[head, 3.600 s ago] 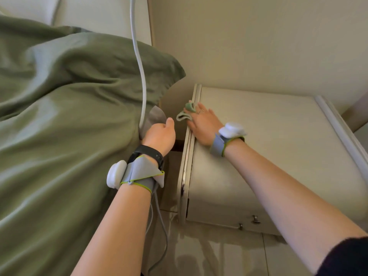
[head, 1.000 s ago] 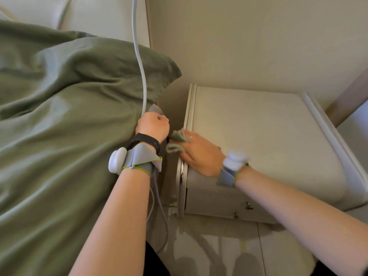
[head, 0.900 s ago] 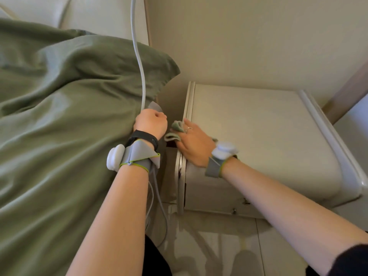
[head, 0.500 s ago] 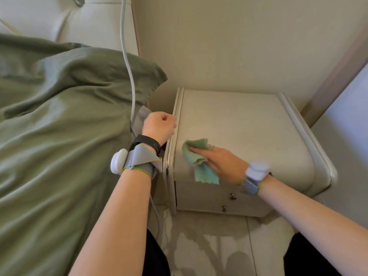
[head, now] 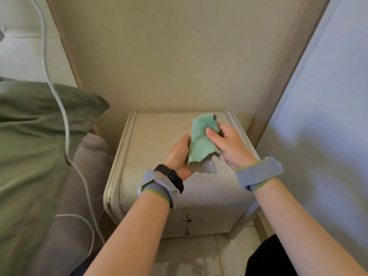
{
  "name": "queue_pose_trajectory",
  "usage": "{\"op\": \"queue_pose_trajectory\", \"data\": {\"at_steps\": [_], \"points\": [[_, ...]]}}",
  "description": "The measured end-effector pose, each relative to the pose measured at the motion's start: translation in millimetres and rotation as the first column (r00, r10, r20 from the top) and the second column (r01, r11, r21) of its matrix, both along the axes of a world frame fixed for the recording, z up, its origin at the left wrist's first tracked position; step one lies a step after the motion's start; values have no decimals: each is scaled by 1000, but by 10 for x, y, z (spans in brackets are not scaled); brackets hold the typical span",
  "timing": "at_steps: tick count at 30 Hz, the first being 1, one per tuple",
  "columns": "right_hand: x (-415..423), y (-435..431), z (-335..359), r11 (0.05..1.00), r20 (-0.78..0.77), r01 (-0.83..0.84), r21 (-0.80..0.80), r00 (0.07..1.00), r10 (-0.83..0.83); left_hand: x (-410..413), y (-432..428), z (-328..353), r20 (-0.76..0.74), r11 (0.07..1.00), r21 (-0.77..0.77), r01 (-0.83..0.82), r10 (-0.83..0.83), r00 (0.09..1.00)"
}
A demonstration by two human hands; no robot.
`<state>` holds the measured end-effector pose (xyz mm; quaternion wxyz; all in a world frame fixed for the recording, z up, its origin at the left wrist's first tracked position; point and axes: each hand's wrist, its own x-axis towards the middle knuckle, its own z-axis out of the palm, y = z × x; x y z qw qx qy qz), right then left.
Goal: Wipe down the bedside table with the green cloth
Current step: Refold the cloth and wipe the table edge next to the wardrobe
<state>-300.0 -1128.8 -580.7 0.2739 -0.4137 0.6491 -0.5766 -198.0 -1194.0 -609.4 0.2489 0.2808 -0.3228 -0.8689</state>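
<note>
The green cloth (head: 201, 140) is bunched and held up in the air above the cream bedside table (head: 155, 136). My left hand (head: 179, 154) holds it from the left, palm against the fabric, its fingers hidden behind the cloth. From the right, my right hand (head: 227, 144) grips it with the thumb pressed on the front. A grey underside corner of the cloth hangs down between my wrists. Neither hand touches the table top.
A bed with an olive green duvet (head: 29, 146) lies to the left, its grey mattress edge (head: 87, 156) close to the table. A white cable (head: 59, 104) hangs down over the bed. A pale panel (head: 318, 116) stands right. Two small drawer knobs (head: 188, 224) face me.
My right hand lifted the cloth off the table's front left part. My left hand left the bed edge and came over to hold the cloth too. The view swung right.
</note>
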Motion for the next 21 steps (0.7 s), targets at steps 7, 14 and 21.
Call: {"op": "queue_pose_trajectory", "data": {"at_steps": [7,14,21], "points": [[-519,-36,-11,998,13,42,46,999,-42,-350,94,-46,-361,939,297,171,-56,931],[-815,-171,-85,893,-248,381,241,913,-322,-850,33,42,-178,981,185,56,-23,984],[-1243,-335,-163,973,200,42,229,976,-89,-1091,-257,186,51,997,36,74,-76,996]]}}
